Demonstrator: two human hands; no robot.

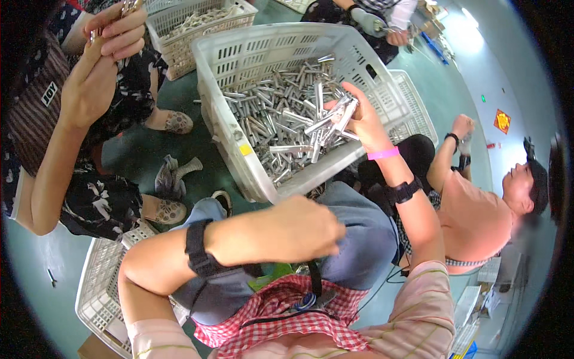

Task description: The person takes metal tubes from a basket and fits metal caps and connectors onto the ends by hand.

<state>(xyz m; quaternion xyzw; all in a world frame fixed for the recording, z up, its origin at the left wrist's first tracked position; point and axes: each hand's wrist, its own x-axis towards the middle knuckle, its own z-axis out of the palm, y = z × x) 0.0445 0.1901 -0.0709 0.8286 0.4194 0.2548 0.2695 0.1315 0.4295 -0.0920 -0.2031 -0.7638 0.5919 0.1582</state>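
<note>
A large pale plastic crate point(272, 37) stands in front of my knees, heaped with short silvery metal tubes point(263, 113). Over its right side, my right hand point(366, 122) is closed around several shiny metal tubes point(345, 115), which point at different angles out of the fingers. More tubes lie right under that hand. My left hand point(302, 227) is over my lap, just short of the crate's near edge, back of the hand up. It looks curled and is smeared by motion; whatever its fingers hold, if anything, is hidden beneath it.
Another person's hands point(98, 72) hold small metal pieces at the upper left. Behind stands a crate of pale pieces point(200, 27); a gloved hand point(368, 23) works beyond. A person in a pink top point(478, 221) sits at right. A white basket point(95, 287) is by my left side.
</note>
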